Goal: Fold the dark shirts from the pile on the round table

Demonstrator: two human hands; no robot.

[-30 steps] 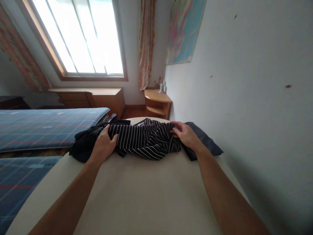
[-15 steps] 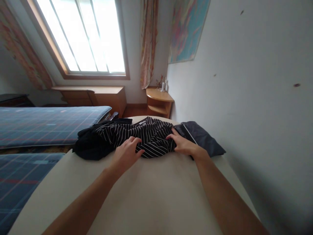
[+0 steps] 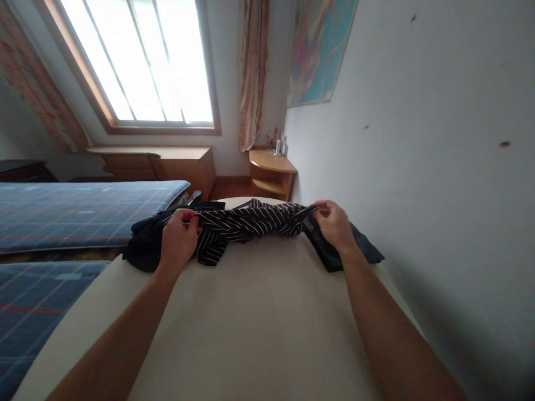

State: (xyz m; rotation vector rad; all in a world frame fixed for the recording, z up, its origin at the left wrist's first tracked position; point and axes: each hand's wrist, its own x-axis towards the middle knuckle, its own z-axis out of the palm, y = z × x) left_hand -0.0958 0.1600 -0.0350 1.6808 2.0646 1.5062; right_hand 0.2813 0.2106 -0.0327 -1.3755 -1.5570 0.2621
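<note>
1. Left hand [image 3: 179, 240]: fingers closed in a pinch on the left end of the striped garment [image 3: 251, 221]. Half a second ago flat and open on the middle of the cloth; now moved out to the edge and gripping.
2. Right hand [image 3: 335, 225]: thumb and fingers pinched shut on the right end of the same garment. Earlier pressed flat on the bunched fabric; now lifted off and holding the edge.
3. Striped garment: black with thin white stripes, at the far end of the beige bed surface [image 3: 259, 323]. Previously a loose, spread heap; now drawn between both hands into a narrower band, upper edge nearly taut, some slack hanging below on the left.
4. Meaning: shift from pressing and feeling the cloth to a two-point grip; garment under control at both ends, partly raised off the surface.
5. Plain black clothing [image 3: 144, 245]: bunched under and left of the left hand, touching the striped piece.
6. Dark folded item [image 3: 363, 245]: just beside and under the right hand, against the wall side; position unchanged.
7. Around: plaid mattress [image 3: 75, 214] to the left, wooden corner shelf [image 3: 271, 172] beyond, window [image 3: 146, 61] above.
</note>
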